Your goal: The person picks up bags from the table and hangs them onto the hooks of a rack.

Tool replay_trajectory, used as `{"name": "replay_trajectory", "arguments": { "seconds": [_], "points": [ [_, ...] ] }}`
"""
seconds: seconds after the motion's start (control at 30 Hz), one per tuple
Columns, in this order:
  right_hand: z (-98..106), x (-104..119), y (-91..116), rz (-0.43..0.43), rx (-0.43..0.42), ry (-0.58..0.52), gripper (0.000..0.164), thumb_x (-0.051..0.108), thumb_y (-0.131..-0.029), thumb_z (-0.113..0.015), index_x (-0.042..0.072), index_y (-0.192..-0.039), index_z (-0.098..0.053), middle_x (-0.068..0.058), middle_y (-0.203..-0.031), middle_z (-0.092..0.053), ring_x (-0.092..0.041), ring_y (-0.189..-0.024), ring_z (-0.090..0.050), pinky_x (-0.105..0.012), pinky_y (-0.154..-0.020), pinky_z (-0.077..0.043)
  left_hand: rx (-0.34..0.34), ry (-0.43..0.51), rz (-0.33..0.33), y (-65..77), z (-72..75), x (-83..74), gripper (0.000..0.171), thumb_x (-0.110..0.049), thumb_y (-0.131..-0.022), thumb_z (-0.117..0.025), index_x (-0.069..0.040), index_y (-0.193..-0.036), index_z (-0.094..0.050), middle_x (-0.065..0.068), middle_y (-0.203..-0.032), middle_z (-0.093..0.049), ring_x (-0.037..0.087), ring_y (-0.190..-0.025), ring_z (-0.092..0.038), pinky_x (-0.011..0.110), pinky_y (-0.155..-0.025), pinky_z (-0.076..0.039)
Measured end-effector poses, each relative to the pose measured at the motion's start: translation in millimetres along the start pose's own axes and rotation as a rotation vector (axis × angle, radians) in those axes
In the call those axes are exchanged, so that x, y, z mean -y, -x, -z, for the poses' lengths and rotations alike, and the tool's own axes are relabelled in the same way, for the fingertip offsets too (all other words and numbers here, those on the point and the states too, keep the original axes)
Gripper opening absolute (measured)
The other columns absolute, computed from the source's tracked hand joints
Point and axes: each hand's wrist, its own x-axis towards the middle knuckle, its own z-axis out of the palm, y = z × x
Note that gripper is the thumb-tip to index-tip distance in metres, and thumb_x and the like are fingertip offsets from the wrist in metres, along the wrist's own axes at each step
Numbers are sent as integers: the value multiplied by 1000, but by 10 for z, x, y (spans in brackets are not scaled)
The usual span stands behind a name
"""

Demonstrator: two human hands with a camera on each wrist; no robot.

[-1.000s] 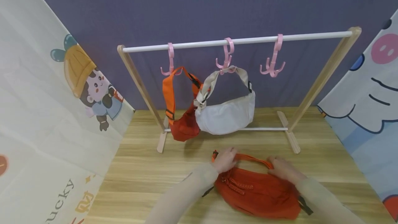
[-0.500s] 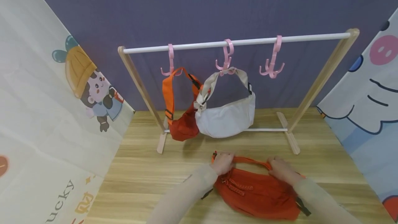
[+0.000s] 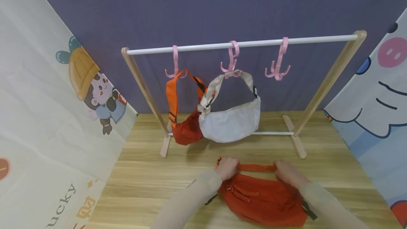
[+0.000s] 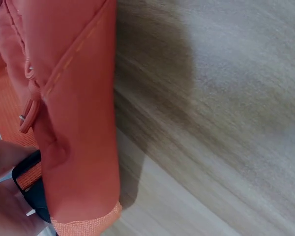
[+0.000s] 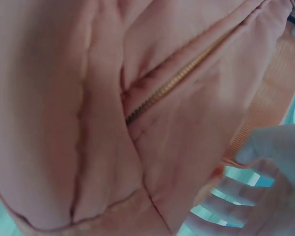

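Observation:
A red waist bag [image 3: 260,200] lies on the wooden table in the head view, zip side up. Its orange strap [image 3: 255,168] runs straight along the far side, between my two hands. With my left hand [image 3: 228,168] I grip the strap's left part, and the left wrist view shows those fingers around a black buckle [image 4: 35,194]. My right hand [image 3: 287,173] pinches the strap's right part. From the right wrist, the thumb [image 5: 255,145] presses on the orange webbing beside the zip [image 5: 177,76], with the other fingers behind it.
Behind the bag stands a wooden rack with a white bar [image 3: 203,47]. Pink hooks hang from it; an orange-red bag [image 3: 187,130] and a white bag [image 3: 230,123] hang on two, while the right hook [image 3: 278,63] bears nothing. Printed curtains flank the table [image 3: 136,179].
The strap between my hands has gone from a loose curve to a straight, taut line. Both hands still hold it in nearly the same place, and the bag's body has barely shifted.

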Motion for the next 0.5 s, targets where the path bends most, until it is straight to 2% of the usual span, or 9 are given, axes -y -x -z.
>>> {"name": "replay_trajectory", "arguments": {
  "seconds": [0.13,0.33,0.5],
  "points": [
    [14,-29,-12,26,-39,12,13,-5,-68,-54,-2,-80,-57,-7,-63,-52,-20,-57,-50,-36,-51,-41,-19,28,-8,2,39,2,8,-8,-75,-61,-15,-80,-61,-4,-74,-63,12,-65,-59,24,-48,-42],
    [106,-27,5,34,-82,-52,9,-3,-73,-55,-1,-81,-58,-4,-63,-54,-16,-55,-48,-32,-49,-40,8,107,3,7,156,4,8,-7,-78,-60,-12,-84,-62,-3,-78,-63,11,-69,-58,22,-53,-43],
    [202,-5,15,64,-176,-33,7,-2,-73,-57,-1,-80,-59,-7,-67,-59,-22,-59,-55,-35,-51,-43,0,157,39,16,249,2,11,-10,-80,-61,-10,-91,-60,0,-79,-62,13,-70,-59,22,-54,-44]
  ]
}}
